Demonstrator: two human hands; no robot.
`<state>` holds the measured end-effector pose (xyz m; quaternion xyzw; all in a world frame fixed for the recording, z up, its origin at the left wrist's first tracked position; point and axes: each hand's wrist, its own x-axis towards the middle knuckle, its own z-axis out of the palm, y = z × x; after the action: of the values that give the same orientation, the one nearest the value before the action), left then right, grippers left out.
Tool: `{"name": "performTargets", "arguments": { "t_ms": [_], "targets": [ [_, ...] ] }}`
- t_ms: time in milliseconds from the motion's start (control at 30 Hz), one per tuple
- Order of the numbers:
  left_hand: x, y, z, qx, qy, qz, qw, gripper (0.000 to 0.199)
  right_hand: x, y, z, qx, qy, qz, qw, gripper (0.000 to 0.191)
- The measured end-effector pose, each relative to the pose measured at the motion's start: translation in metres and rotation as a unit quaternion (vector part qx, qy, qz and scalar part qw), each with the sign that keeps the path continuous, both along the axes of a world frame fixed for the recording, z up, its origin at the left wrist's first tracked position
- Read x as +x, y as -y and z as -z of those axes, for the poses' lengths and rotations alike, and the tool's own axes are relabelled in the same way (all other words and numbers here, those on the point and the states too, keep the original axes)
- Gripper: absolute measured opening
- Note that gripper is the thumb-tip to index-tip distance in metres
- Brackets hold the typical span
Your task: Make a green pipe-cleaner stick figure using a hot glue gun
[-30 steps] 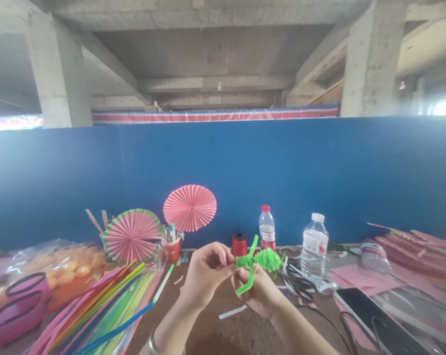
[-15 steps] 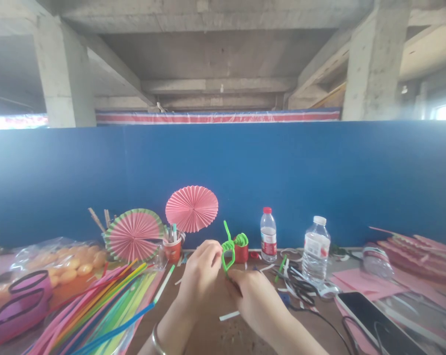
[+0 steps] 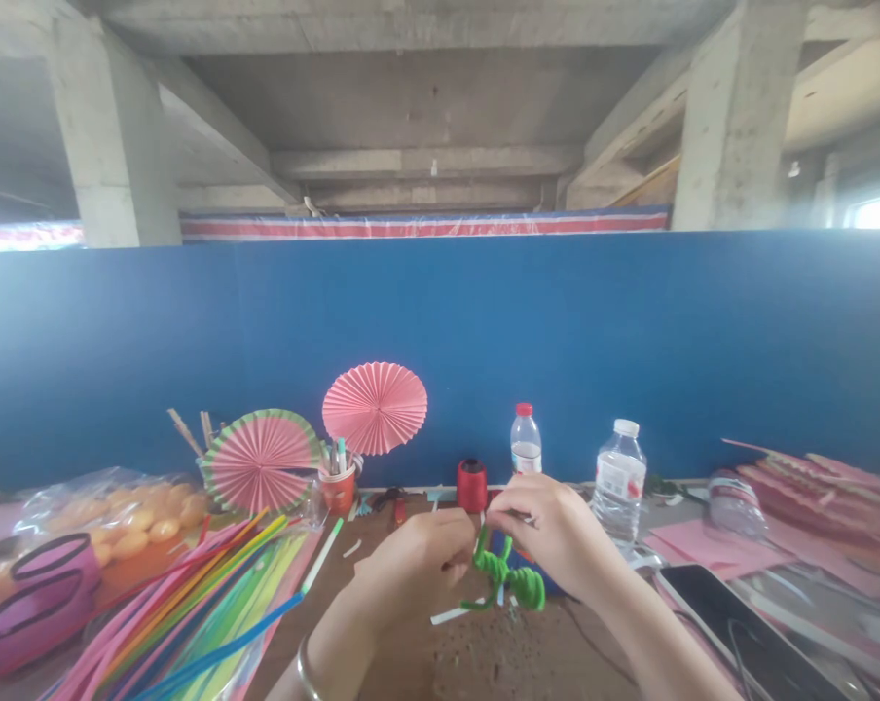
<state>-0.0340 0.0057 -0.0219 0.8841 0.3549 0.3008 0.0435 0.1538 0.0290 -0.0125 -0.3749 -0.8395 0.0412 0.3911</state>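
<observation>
A green fuzzy pipe cleaner (image 3: 493, 567), wound into coils with a loop and a loose end, hangs low over the brown table between my hands. My right hand (image 3: 557, 521) pinches its upper part from above, fingertips bent down. On the other side, my left hand (image 3: 429, 550), a silver bangle on the wrist, has its fingers curled against the left edge of the piece. Its fingertips are partly hidden, but they seem closed on the green strand. The tight coil (image 3: 528, 589) points down and to the right.
Behind my hands stand a red spool-like object (image 3: 472, 485), a red-capped bottle (image 3: 526, 443) and a white-capped bottle (image 3: 621, 482). Coloured pipe cleaners (image 3: 213, 604) spread at left beside pink paper fans (image 3: 376, 409). A phone (image 3: 739, 623) lies at right. A white strip (image 3: 449, 615) rests in front.
The green pipe cleaner has swung from upright to hanging down, lower and to the right. My right hand has risen above it; the left has come slightly right and lower.
</observation>
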Motion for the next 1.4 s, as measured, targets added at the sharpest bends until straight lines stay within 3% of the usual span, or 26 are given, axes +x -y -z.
{"name": "performTargets", "arguments": {
  "t_ms": [133, 233, 333, 467, 633, 800, 967, 1067, 1200, 1400],
  "targets": [
    [0.004, 0.007, -0.003, -0.054, 0.078, 0.07, 0.993, 0.036, 0.009, -0.023, 0.01, -0.103, -0.095, -0.071, 0.988, 0.013],
    [0.003, 0.01, -0.006, -0.069, 0.158, 0.079, 0.982, 0.041, 0.01, -0.037, 0.023, -0.226, -0.165, -0.147, 0.949, 0.02],
    [0.001, 0.009, -0.008, -0.063, 0.25, 0.076, 0.963, 0.043, 0.003, -0.042, 0.034, -0.285, -0.206, -0.186, 0.918, 0.024],
    [-0.002, 0.003, -0.007, -0.026, 0.341, 0.002, 0.94, 0.041, -0.011, -0.036, 0.04, -0.223, -0.188, -0.157, 0.943, 0.026],
    [-0.004, -0.004, -0.004, 0.075, 0.313, -0.152, 0.934, 0.03, -0.035, -0.017, 0.043, -0.046, -0.039, -0.041, 0.997, 0.023],
    [-0.006, -0.009, 0.002, 0.151, 0.216, -0.164, 0.951, 0.025, -0.055, 0.004, 0.046, 0.101, 0.051, 0.053, 0.992, 0.016],
    [-0.004, -0.007, 0.003, 0.126, 0.123, -0.165, 0.97, 0.024, -0.047, 0.011, 0.037, 0.191, 0.081, 0.063, 0.976, 0.015],
    [-0.003, -0.007, 0.002, 0.116, 0.089, -0.139, 0.979, 0.023, -0.035, 0.01, 0.024, 0.179, 0.082, 0.042, 0.98, 0.019],
    [-0.001, -0.008, 0.003, 0.062, 0.039, -0.105, 0.992, 0.022, -0.022, 0.006, 0.008, 0.081, 0.056, -0.011, 0.995, 0.019],
    [0.004, -0.006, 0.005, 0.005, 0.065, -0.067, 0.996, 0.027, -0.016, 0.003, 0.004, -0.061, -0.024, -0.051, 0.997, 0.015]
  ]
}}
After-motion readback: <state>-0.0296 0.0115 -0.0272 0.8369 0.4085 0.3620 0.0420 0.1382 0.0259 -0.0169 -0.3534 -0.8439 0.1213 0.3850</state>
